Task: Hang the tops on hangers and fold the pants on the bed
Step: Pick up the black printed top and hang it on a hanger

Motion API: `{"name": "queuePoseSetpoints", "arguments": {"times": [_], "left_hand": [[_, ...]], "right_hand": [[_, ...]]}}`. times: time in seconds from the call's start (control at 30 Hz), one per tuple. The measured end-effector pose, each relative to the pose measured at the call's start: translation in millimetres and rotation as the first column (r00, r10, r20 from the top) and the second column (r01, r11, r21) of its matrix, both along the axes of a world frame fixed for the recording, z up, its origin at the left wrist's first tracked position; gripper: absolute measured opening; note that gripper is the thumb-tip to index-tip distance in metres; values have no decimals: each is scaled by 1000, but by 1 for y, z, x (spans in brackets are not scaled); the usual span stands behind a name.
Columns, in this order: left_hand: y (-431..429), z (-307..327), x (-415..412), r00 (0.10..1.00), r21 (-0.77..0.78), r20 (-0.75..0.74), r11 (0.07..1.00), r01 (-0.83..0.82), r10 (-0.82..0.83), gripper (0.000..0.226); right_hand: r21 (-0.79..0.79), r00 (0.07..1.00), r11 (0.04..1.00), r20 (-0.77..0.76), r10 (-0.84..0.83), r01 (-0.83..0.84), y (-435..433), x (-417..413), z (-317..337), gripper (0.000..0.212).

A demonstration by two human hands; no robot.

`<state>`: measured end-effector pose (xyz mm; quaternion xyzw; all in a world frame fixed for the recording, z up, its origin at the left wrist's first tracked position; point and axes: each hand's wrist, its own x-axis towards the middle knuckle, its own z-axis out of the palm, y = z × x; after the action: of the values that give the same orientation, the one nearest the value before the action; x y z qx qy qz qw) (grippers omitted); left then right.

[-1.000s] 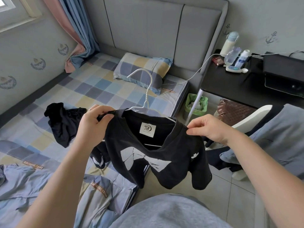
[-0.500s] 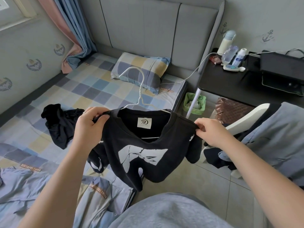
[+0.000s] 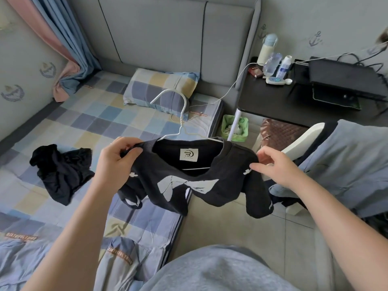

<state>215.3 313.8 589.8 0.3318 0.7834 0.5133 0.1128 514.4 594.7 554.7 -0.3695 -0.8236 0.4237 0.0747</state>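
A black top (image 3: 189, 185) with a white bow print hangs on a white hanger (image 3: 180, 114), held up over the edge of the bed (image 3: 79, 127). My left hand (image 3: 119, 158) grips the top's left shoulder. At the right shoulder my right hand (image 3: 273, 166) pinches the fabric between thumb and fingers. The hanger's hook sticks up above the collar. A crumpled black garment (image 3: 60, 171) lies on the checked sheet to the left.
A checked pillow (image 3: 161, 89) lies at the headboard. A black side table (image 3: 304, 97) with bottles and a black bag stands right, a green bin (image 3: 235, 128) beneath it. Grey-blue clothes drape a chair (image 3: 346, 164) at right; a blue quilt (image 3: 63, 259) lies near left.
My right hand has slid outward along the right shoulder, spreading the top wider on the hanger. The left hand keeps its hold.
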Motion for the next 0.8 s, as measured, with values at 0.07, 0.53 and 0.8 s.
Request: {"name": "queuePoseSetpoints", "arguments": {"times": [0.07,0.53,0.8], "left_hand": [[5,-1,-2,999,5,22,999,40,-40,51],[102,2,46,836,-132,-62,834,535,-546,48],[165,-16,102,725,-183,-205,753,632,-658,30]], "right_hand": [[8,999,999,4,-45,45,0,7,-2,9],[84,997,996,-76,-4,11,-52,37,35,39],[74,885,899,-231,-405,431,-59,143,65,31]]}}
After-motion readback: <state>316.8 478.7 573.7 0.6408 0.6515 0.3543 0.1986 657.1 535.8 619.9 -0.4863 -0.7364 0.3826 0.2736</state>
